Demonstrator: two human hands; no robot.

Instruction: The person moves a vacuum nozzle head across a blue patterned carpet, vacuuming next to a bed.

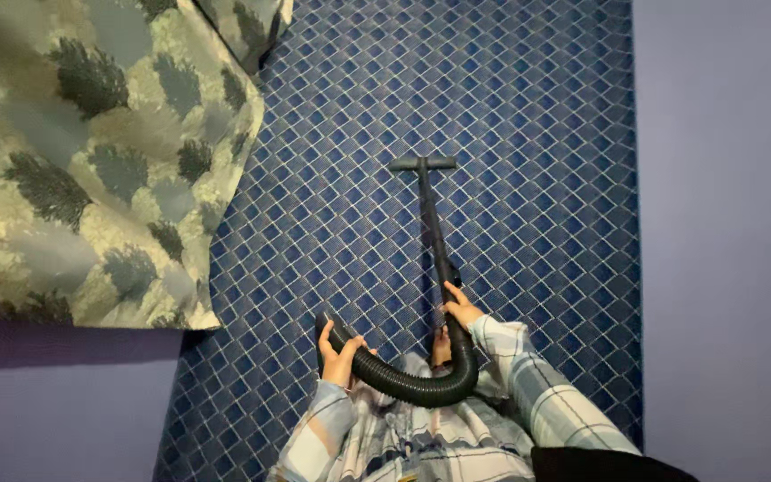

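A black vacuum wand [433,223] runs away from me over the blue carpet, ending in a flat T-shaped floor nozzle [422,163]. My right hand [460,308] grips the wand near its lower end. From there a ribbed black hose [421,386] curves down and left in a U. My left hand [341,353] holds the hose's left end. Both my arms wear plaid sleeves.
The carpet [510,134] is dark blue with a white diamond lattice. A bed or sofa cover [91,152] with a leaf pattern overhangs at the left. A plain bluish wall [725,223] stands at the right, and a plain panel [55,402] lies below the cover.
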